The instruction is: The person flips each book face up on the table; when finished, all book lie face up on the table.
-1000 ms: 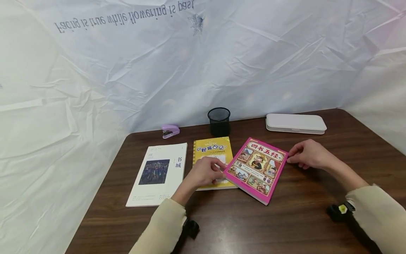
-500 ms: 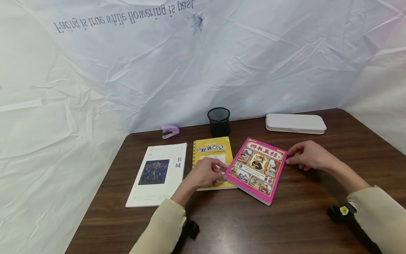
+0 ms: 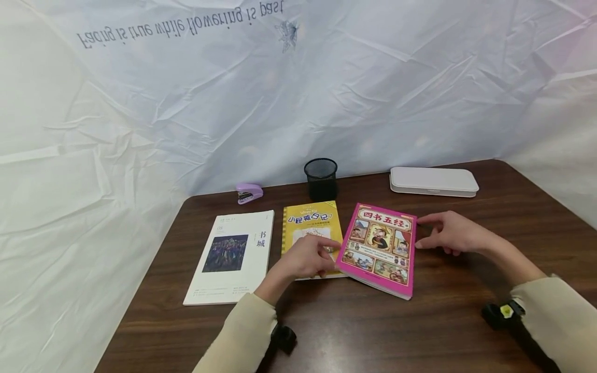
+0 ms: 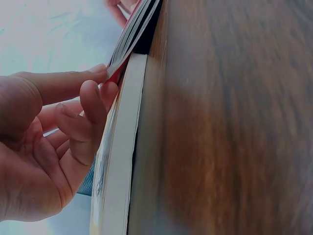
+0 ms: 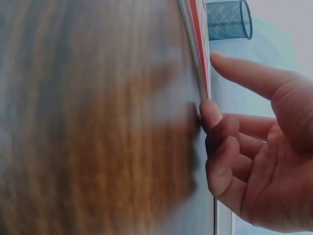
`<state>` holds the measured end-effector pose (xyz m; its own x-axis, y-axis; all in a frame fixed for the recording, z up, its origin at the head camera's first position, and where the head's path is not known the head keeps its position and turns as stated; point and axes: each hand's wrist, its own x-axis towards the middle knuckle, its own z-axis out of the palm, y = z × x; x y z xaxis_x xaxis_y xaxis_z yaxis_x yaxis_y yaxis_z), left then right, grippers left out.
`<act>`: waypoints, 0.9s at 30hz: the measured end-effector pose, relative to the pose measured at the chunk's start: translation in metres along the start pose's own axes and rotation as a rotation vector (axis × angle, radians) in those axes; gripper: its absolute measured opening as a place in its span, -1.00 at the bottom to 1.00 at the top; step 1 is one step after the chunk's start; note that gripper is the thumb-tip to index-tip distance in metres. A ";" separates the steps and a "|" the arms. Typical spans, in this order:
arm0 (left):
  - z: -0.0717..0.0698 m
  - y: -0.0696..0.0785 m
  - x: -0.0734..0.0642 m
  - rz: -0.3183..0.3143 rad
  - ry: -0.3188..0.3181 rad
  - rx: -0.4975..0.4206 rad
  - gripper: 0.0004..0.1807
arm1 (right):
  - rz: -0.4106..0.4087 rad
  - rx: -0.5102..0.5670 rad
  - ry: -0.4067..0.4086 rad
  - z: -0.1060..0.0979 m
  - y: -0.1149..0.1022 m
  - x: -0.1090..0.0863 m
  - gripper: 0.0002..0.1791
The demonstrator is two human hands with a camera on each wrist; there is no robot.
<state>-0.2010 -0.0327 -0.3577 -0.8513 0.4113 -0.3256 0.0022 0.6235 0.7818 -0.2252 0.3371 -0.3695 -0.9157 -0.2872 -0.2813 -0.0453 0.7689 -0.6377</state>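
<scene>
A pink comic-style book [image 3: 379, 247] lies with its left edge overlapping a yellow book [image 3: 310, 220], its right side lower toward the table. My left hand [image 3: 309, 256] pinches its left edge, thumb above and a finger beneath; the left wrist view shows the hand [image 4: 58, 132] at the page edges [image 4: 129, 36]. At the opposite edge is my right hand [image 3: 454, 233], thumb and index finger spread apart. Seen from the right wrist, one fingertip of that hand [image 5: 264, 142] touches the edge of the pink book [image 5: 199, 49], while the thumb stands off beside the cover.
To the left lies a white book [image 3: 233, 256] with a dark picture. Along the back of the brown table [image 3: 354, 331] stand a purple stapler [image 3: 249, 192], a black mesh pen holder [image 3: 322, 181] and a white pencil case [image 3: 434, 180]. A white cloth [image 3: 326, 93] hangs behind.
The pink book has turned straighter, its top swinging left and its lower edge right. My right hand has shifted slightly left, its thumb and index finger spreading. The left hand has edged right.
</scene>
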 end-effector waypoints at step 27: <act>0.037 0.025 0.008 -0.014 -0.120 -0.069 0.00 | -0.098 0.053 -0.214 -0.004 0.005 -0.007 0.25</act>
<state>-0.1886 0.0103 -0.3605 -0.7824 0.4817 -0.3947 -0.0488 0.5844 0.8100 -0.2207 0.3455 -0.3681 -0.8023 -0.4777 -0.3579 -0.1034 0.7017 -0.7049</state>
